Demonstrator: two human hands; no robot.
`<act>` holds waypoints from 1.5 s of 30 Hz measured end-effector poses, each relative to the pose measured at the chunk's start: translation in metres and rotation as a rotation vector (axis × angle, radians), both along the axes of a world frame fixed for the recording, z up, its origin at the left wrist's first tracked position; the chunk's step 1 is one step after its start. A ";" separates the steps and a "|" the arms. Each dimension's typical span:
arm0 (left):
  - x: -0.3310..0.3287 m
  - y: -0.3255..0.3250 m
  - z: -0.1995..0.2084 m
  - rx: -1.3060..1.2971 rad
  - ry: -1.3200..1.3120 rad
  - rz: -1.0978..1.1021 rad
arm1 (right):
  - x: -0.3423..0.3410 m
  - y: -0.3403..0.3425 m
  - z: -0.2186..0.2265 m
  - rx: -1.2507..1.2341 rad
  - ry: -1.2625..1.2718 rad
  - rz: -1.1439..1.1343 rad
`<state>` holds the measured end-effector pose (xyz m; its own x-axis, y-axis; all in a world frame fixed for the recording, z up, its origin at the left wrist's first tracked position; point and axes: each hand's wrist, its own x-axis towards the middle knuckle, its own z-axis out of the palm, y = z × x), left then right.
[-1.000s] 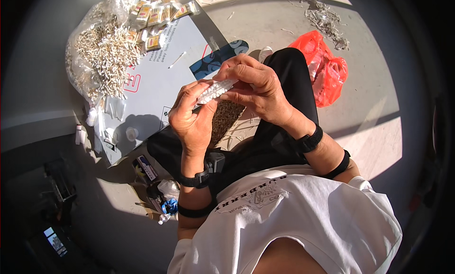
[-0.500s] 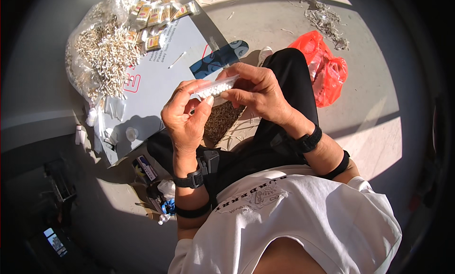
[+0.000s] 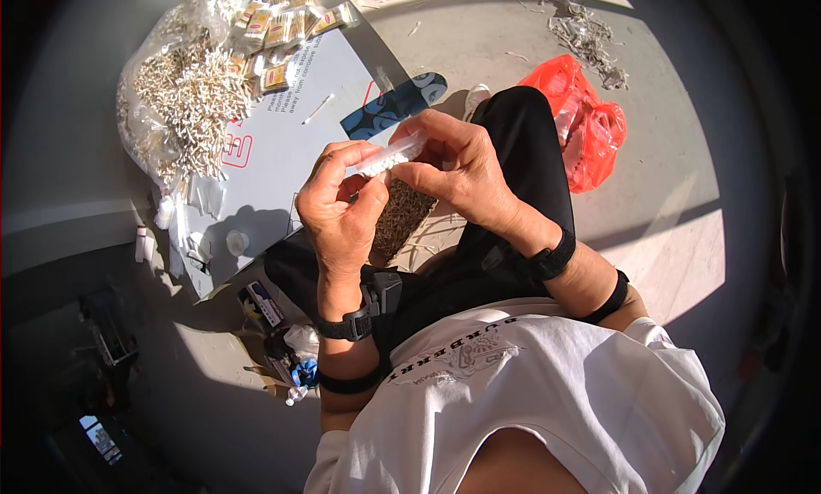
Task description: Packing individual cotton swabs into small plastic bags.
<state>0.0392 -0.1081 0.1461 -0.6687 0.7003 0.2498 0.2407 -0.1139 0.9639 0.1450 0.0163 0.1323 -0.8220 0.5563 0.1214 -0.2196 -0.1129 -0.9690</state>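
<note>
Between my two hands is a small clear plastic bag [image 3: 395, 156] with the white tips of cotton swabs showing in it. My left hand [image 3: 335, 195] pinches its left end between thumb and fingers. At the other end, my right hand [image 3: 462, 165] is closed on the bag's upper edge with thumb and fingers. Left of my hands, on a grey board [image 3: 286, 160], lies a big open clear bag heaped with loose cotton swabs [image 3: 192, 100]. Filled swab packets [image 3: 282, 23] are piled beside it. A single cotton swab [image 3: 318, 108] rests on the board.
A red plastic bag [image 3: 590, 130] sits on the floor right of my knee. Beneath my hands is a container of brownish sticks [image 3: 402, 216]. Small empty clear bags [image 3: 205, 195] lie at the board's near left edge. Scraps [image 3: 586, 41] are scattered on the floor at far right.
The small bag has tilted and bunched a little between my fingers. My left hand has shifted slightly right, and my right thumb has moved left along the bag.
</note>
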 end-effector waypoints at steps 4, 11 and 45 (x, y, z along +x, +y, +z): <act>0.000 0.002 -0.003 0.035 0.091 0.008 | 0.003 -0.002 0.008 0.065 -0.129 -0.005; 0.002 0.005 -0.002 -0.042 0.198 0.039 | -0.001 -0.006 0.007 0.064 -0.108 -0.058; 0.001 0.002 0.036 0.065 0.831 0.035 | 0.017 0.011 0.023 0.319 0.363 0.099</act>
<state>0.0399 -0.1066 0.1826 -0.2703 0.6497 0.7105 0.8749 -0.1423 0.4629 0.1619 0.0274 0.1549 -0.7423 0.3665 0.5610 -0.5523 0.1395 -0.8219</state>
